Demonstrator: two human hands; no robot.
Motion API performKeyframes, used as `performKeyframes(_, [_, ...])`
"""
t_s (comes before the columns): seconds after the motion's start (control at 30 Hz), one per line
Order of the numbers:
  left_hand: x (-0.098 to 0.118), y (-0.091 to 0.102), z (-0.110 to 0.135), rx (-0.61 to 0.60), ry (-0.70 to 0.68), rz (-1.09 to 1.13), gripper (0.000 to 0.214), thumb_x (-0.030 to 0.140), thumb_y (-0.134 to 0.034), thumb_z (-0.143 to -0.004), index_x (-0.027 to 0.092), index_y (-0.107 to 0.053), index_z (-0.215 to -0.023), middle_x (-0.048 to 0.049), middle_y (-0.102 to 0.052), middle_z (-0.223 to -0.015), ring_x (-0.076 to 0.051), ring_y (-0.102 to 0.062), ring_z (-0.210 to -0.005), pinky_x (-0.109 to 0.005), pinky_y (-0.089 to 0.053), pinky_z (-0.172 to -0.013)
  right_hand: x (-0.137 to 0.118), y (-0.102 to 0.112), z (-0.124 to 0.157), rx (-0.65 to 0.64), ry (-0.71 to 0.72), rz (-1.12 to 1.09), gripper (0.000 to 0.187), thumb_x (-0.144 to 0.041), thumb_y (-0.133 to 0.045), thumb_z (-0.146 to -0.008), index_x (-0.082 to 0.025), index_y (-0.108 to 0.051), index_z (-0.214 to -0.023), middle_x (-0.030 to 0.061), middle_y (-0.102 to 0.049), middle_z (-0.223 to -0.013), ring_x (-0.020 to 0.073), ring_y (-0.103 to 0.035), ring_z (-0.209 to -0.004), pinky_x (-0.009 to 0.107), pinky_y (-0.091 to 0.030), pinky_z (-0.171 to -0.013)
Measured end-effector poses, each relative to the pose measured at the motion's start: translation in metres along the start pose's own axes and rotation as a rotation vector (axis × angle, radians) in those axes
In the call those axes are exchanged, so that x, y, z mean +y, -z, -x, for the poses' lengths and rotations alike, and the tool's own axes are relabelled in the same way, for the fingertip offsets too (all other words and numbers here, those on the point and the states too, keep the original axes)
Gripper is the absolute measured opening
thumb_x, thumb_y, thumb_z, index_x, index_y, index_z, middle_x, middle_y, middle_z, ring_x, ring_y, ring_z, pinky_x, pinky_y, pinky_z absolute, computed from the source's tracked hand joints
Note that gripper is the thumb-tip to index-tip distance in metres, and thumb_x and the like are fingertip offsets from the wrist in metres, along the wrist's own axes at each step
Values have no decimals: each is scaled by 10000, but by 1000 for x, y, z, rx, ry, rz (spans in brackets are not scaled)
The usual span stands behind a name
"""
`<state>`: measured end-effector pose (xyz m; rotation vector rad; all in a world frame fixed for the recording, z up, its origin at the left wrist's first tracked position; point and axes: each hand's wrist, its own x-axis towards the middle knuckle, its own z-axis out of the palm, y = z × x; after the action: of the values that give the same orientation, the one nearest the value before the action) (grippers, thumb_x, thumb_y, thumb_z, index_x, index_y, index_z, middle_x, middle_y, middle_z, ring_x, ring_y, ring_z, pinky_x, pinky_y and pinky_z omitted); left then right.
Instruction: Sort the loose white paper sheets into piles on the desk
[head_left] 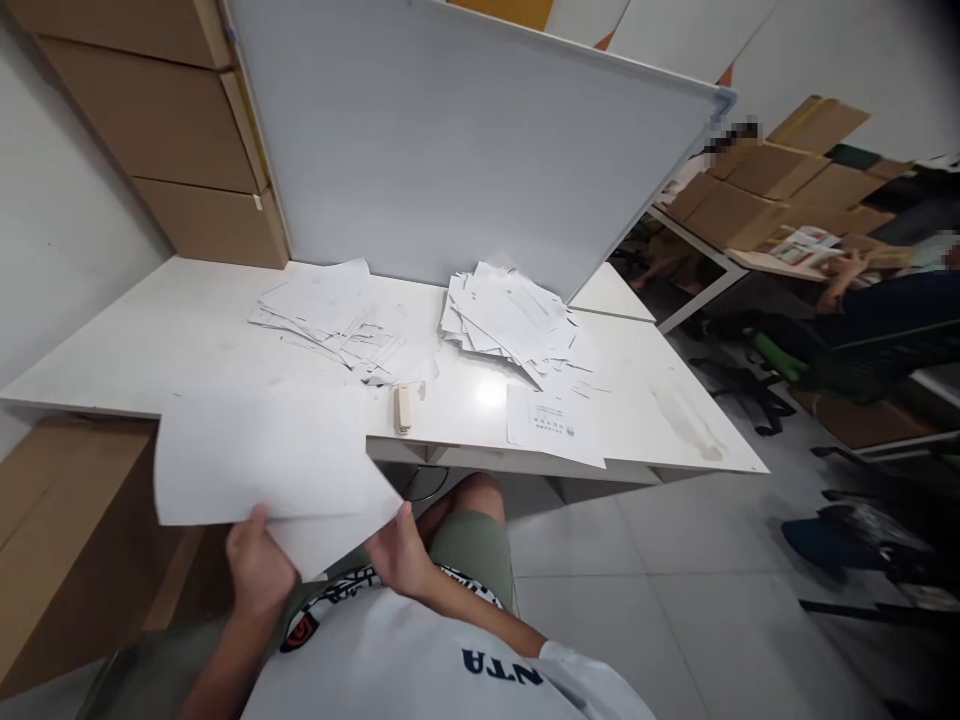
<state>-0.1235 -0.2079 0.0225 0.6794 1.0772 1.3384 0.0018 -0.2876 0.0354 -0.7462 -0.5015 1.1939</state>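
Observation:
White sheets of paper are held above the table's front edge, in front of my body. My left hand grips their lower edge, thumb on top. At the right corner my right hand pinches the paper between thumb and fingers. The sheets overlap and the upper one curves over at the left. Beyond them lies a small beige stapler. A loose spread of papers is at the back left, and a thicker messy pile stands right of it. One printed sheet overhangs the front edge.
A whiteboard panel leans along the back of the white table. Cardboard boxes are stacked at the left, and another box sits below the table. At the right another person sits by a desk with boxes.

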Motion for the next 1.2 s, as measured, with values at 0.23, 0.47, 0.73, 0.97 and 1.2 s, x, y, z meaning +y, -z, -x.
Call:
performKeyframes(0.23, [-31,-49,27,-110,183,-4,370,468,-845,-501,190,-619,-593,0,-661,-635,-172,-631,-671,-281,-542,-665,-11,14,1,245,-37,-105,800,-788,-577,-702,-231,-606,-1275,91,-689,-1205,276,-597,-1197,493,-446,-1064])
performKeyframes(0.47, [-45,-47,35,-258,261,-33,318,404,-869,-471,201,-655,-590,-60,-700,-699,-296,-681,-852,-381,-574,-774,-20,48,7,419,-8,-122,666,-740,-533,-771,-248,-662,-1202,62,-739,-1074,272,-647,-1116,479,-496,-1017])
performKeyframes(0.73, [-55,-59,34,-422,167,-155,202,342,-847,-575,215,-689,-579,-59,-707,-677,-304,-691,-835,-389,-584,-781,-46,72,9,365,90,74,514,-491,-730,-717,-244,-665,-1162,58,-738,-1048,243,-670,-1033,439,-511,-988])
performKeyframes(0.97, [-57,-73,51,-694,177,-217,243,259,-858,-555,236,-748,-770,-72,-745,-790,-310,-697,-917,-393,-579,-764,-110,148,19,96,212,508,242,-471,-721,-729,-234,-729,-777,61,-739,-753,260,-704,-756,461,-589,-782])
performKeyframes(1.2, [-60,-89,32,-550,65,37,564,378,-777,-732,252,-626,-1259,-111,-572,-1372,-248,-558,-1234,-336,-437,-1040,-140,169,19,189,379,881,196,-360,-623,-849,-246,-751,-943,77,-753,-946,275,-696,-944,458,-561,-860])
